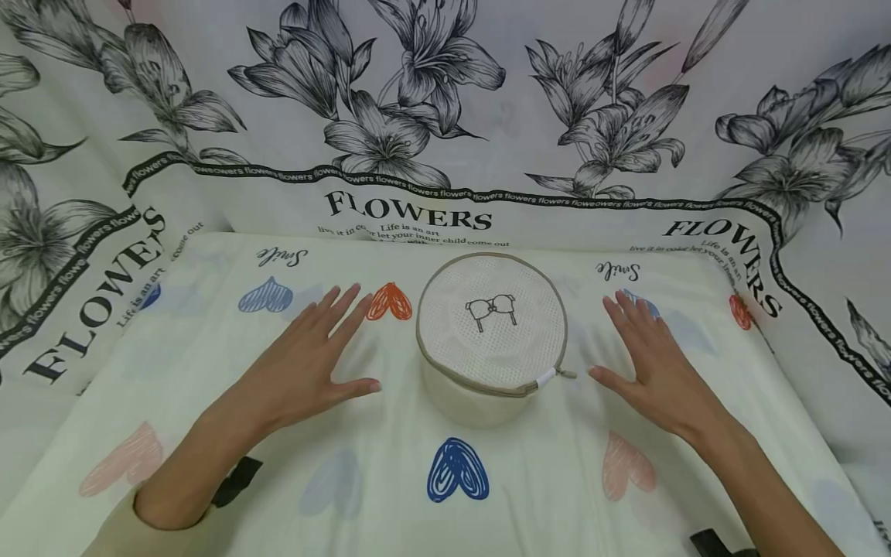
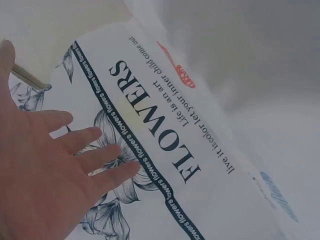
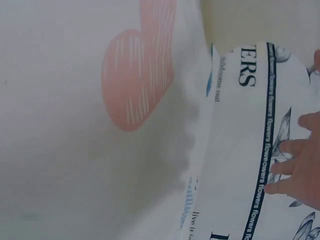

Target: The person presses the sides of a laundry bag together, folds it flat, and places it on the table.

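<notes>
The left hand (image 1: pixel 302 371) and right hand (image 1: pixel 654 371) are holding nothing, fingers outstretched. Between them, a zippered mesh laundry bag (image 1: pixel 492 348) is standing on heart-print cloth (image 1: pixel 546 480).

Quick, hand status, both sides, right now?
Left hand: open, fingers extended, holding nothing, apart from the round mesh-topped bag.
Right hand: open, holding nothing, on the bag's other side, also not touching it.

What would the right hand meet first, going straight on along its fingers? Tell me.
Most likely the lily-printed cloth beyond the heart-printed cover. The right hand points forward and slightly left, so it should pass right of the round zippered mesh bag; depth is hard to judge.
</notes>
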Available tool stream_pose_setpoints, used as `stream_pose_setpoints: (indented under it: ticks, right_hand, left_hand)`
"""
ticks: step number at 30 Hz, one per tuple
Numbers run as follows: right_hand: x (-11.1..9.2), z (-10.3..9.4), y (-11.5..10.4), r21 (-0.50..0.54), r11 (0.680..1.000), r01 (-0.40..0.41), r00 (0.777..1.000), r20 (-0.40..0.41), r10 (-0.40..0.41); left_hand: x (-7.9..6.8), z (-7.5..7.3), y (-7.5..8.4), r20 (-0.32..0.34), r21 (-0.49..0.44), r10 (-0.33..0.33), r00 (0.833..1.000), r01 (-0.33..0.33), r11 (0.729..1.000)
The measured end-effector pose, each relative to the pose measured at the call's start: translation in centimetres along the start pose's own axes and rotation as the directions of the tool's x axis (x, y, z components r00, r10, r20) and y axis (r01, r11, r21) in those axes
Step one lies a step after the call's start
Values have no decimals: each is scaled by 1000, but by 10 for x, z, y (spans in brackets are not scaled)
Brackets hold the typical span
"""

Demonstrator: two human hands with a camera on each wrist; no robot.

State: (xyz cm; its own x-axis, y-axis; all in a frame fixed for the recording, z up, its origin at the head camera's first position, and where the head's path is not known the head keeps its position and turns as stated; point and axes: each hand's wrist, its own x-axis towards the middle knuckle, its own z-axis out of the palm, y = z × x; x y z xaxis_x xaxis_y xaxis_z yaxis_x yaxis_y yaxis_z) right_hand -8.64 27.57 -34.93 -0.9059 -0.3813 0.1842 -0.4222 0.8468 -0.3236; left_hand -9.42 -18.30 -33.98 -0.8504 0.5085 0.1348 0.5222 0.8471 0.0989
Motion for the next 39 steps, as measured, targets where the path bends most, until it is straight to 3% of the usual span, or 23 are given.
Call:
stream_pose_setpoints:
  ticks: [7, 10, 16, 20, 24, 29, 34, 39]
  right_hand:
    - [3, -13, -16, 142, 990, -18, 1000, -16, 20]
    - [6, -18, -23, 153, 988, 11, 999, -32, -6]
    - [13, -22, -37, 202, 978, 55, 998, -26, -51]
    - [19, -22, -42, 227, 969, 96, 995, -24, -93]
    - [26, -21, -47, 230, 965, 127, 992, -9, -128]
    - [30, -25, -60, 295, 948, 120, 991, 22, -132]
    - [31, -35, -79, 325, 937, 128, 990, 20, -142]
    - [34, -23, -64, 281, 951, 133, 990, -1, -138]
  left_hand:
    - [11, -7, 4, -102, -10, 83, 991, -85, 996]
    - [15, -10, 5, -138, -31, 117, 984, -123, 992]
    - [21, -13, 12, -149, -109, 166, 975, -183, 977]
    - [25, -14, 17, -126, -171, 152, 980, -173, 970]
    - [27, -14, 22, -83, -237, 103, 991, -120, 964]
    - [34, -9, 26, -62, -300, 91, 994, -105, 948]
    - [42, -2, 30, -136, -279, 145, 980, -178, 944]
    - [48, 0, 34, -185, -272, 155, 970, -202, 941]
